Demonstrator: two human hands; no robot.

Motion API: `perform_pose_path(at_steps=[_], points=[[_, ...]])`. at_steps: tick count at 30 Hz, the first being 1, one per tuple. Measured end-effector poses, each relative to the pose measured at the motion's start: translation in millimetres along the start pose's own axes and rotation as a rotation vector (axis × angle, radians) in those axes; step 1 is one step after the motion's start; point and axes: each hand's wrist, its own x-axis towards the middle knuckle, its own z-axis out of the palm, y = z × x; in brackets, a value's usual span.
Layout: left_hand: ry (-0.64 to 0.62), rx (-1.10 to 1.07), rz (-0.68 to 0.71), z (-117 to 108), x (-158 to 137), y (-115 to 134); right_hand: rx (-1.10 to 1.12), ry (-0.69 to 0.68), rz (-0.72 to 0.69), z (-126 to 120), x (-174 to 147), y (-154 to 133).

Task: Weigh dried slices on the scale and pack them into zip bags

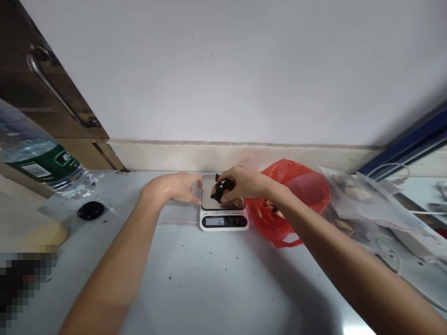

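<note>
A small white kitchen scale (206, 227) stands near the wall, its display reading 0.0. Over its grey platform, my right hand (243, 182) has its fingers closed on dark brown dried pieces (218, 192), which look like peel with a paler inner side. Whether the pieces rest on the platform I cannot tell. My left hand (179, 186) is at the scale's left edge, thumb and fingers apart with nothing between them. Under my right forearm lies an opened red plastic bag (309, 186) with more dried pieces (274, 208) inside.
Clear plastic bags (363, 197) and white cables (398, 260) lie at the right. A clear flat bag (176, 213) is left of the scale. Farther left are a black round lid (91, 211) and a large water bottle (52, 163). The wall (223, 83) rises behind.
</note>
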Motion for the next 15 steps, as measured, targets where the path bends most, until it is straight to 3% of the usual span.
perform_pose_path(at_steps=[5,15], points=[[0.014,-0.022,0.001,0.4,-1.3,-2.4,-0.032,0.123,-0.086,-0.9,-1.4,6.4],[0.019,0.023,0.015,-2.4,-5.0,1.8,0.058,0.225,-0.239,-11.7,-21.1,12.9]])
